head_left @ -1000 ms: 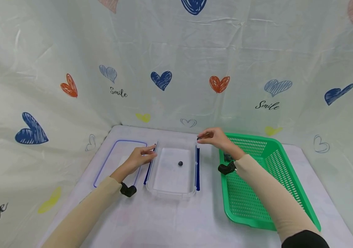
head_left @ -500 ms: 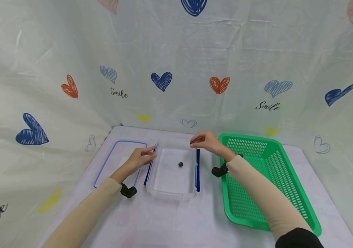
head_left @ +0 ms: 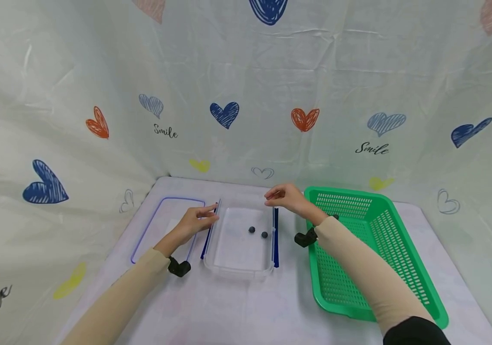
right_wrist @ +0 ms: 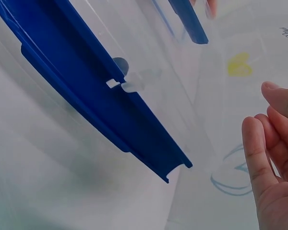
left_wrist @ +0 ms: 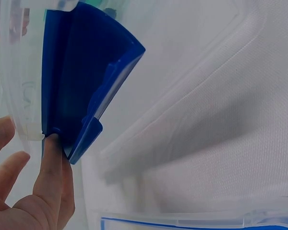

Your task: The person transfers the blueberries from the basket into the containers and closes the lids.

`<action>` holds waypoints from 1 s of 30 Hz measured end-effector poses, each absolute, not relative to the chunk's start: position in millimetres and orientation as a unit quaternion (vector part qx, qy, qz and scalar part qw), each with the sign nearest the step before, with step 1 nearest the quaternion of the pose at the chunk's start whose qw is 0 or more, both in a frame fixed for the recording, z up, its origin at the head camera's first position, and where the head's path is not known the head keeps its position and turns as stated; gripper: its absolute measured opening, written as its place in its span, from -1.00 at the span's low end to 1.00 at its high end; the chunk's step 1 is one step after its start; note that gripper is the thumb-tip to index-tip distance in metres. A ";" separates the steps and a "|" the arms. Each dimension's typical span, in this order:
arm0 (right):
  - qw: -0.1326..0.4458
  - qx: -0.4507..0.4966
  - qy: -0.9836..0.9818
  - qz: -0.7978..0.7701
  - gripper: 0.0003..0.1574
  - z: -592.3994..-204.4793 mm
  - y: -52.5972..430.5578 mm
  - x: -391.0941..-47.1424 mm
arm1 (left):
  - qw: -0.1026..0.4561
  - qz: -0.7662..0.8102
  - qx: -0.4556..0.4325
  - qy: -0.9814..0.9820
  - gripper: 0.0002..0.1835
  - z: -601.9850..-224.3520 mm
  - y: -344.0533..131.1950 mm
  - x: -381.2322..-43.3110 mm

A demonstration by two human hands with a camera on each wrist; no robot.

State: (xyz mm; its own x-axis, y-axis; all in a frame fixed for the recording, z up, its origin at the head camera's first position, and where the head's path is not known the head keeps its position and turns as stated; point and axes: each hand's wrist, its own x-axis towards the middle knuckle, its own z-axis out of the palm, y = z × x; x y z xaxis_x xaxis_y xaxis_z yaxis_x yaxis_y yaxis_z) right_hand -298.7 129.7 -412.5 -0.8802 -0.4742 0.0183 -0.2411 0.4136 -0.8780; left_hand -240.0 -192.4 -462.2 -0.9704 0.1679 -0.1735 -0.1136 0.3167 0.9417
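Observation:
A clear plastic box with blue side clips stands uncovered in the middle of the table. On its floor lie two small dark round berries that look like blueberries, one near the centre and one closer to the right wall. With nearly straight fingers my left hand touches the box's left side, by the blue clip. Over the far right corner hovers my right hand; thumb and fingers are apart in the right wrist view, with nothing between them.
To the right sits a green perforated basket; a dark item in it is mostly hidden by my sleeve. The blue-edged clear lid lies left of the box, partly under my left arm. A heart-printed sheet rises behind the table.
My right hand moved left from beside the basket to the box, then let go of a blueberry, which now lies beside the other one. The left hand stays put.

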 end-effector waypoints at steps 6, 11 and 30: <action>0.107 -0.198 0.835 -0.502 -0.70 -406.7 141.5 -299.7 | 0.119 0.583 0.020 0.804 -0.43 -462.6 -192.3 -240.0; 0.093 -0.178 0.841 -0.503 -0.71 -402.1 152.5 -299.8 | 0.117 0.584 0.021 0.803 -0.43 -463.1 -192.7 -240.5; 0.084 -0.134 0.837 -0.523 -0.59 -399.2 198.2 -297.5 | 0.120 0.579 0.028 0.806 -0.42 -464.2 -193.4 -241.0</action>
State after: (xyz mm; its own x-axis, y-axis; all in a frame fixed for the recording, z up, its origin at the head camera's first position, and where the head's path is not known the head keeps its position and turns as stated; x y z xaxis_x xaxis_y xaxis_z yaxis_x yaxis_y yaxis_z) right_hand -297.5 198.2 -399.2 -0.9500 -0.3123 -0.0004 -0.1366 0.4167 -0.8987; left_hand -241.0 -193.4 -464.2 -0.9696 0.1846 -0.1604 -0.0929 0.3289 0.9398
